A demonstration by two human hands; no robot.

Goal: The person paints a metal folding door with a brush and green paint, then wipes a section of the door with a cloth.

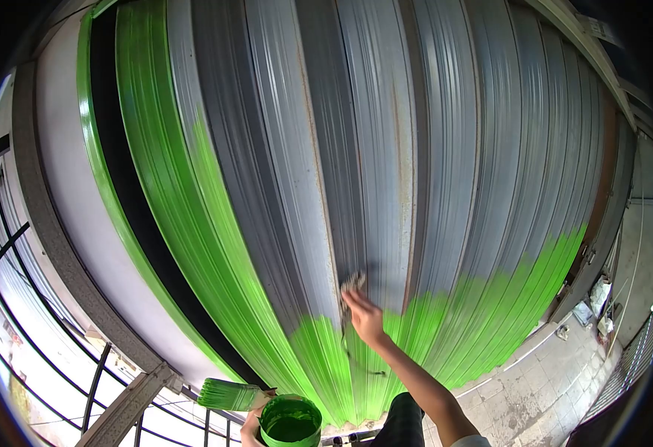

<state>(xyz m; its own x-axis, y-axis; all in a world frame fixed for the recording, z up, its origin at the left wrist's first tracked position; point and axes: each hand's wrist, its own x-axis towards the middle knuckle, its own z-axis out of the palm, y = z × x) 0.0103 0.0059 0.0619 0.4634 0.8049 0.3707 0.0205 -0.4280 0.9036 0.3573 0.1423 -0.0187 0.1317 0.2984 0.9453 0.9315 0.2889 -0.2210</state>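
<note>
A corrugated metal shutter [386, 149] fills the view, grey above, fresh green along its lower edge and left side. The right hand [364, 316] presses a small scraping pad [352, 282] against an unpainted rib, fingers closed on it. Low down, the left hand [252, 428] clasps a green paint can [290, 422] and a wide brush [229, 394] together, keeping both within reach

Bright daylight, strong fisheye bending, black vignette corners, sharp centre
</note>
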